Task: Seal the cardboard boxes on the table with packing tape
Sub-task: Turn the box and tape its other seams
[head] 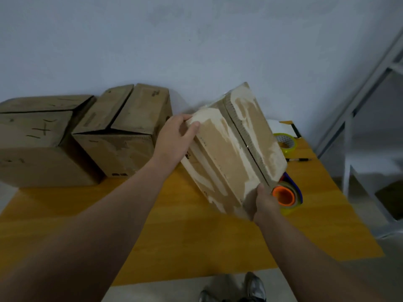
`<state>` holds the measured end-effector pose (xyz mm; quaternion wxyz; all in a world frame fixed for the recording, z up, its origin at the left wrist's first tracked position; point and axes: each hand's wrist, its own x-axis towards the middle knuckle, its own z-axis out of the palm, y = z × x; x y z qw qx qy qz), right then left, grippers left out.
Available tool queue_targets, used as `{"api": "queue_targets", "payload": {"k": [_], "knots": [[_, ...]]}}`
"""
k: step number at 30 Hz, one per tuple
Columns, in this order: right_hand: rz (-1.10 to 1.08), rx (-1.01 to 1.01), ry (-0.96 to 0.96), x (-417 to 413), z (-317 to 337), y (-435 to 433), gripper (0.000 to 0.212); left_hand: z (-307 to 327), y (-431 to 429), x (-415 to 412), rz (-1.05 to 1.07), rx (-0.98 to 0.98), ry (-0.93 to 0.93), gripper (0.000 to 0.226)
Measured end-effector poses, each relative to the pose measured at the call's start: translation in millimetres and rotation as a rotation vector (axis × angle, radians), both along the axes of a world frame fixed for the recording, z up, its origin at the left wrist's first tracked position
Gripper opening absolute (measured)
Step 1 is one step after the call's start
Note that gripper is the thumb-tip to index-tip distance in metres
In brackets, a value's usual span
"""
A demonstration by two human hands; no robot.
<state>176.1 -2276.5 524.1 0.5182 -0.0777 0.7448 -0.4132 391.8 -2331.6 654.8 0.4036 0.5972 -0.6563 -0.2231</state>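
there — box [231, 149] between both hands

I read the tilted cardboard box [229, 153] as brown board whose outer paper skin is torn away in wide pale patches. It is rough, fibrous and matt all over. The cut edge along its centre seam shows the corrugated core. The left box [32, 138] and the middle box [122, 127] are the same dull brown cardboard, scuffed and unglossed. The worktop [174, 225] looks like smooth yellow-orange wood grain with a soft sheen. The tape dispenser [285, 196] has a glossy orange plastic core and blue plastic sides. The tape roll [284, 141] farther back looks shiny and yellowish. The wall [196, 40] is matt paint, faintly blotchy. The frame [349, 118] looks to me like white-painted metal.
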Motion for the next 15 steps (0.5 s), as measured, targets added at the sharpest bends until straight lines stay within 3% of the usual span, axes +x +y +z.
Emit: {"api": "queue_targets", "payload": {"k": [3, 7, 10, 13, 15], "knots": [[0.027, -0.035, 0.109, -6.6, 14.1, -39.4, 0.039, 6.5, 15.2, -0.9, 0.07, -0.03, 0.079, 0.032], [0.215, -0.125, 0.431, -28.7, 43.0, -92.8, 0.048, 4.5, 22.9, 5.3, 0.195, 0.033, 0.086, 0.029], [0.409, -0.155, 0.846, -41.6, 80.9, -120.6, 0.065, -10.7, 18.7, 6.1, 0.254, 0.191, 0.111, 0.037], [0.479, -0.324, 1.167, -47.5, 107.5, -137.7, 0.067, -38.9, 14.1, -2.7, 0.268, 0.43, 0.177, 0.068], [0.594, -0.378, 1.336, -44.1, 114.0, -150.1, 0.068, -60.9, 15.7, -12.1, 0.279, 0.589, 0.224, 0.074]]}}
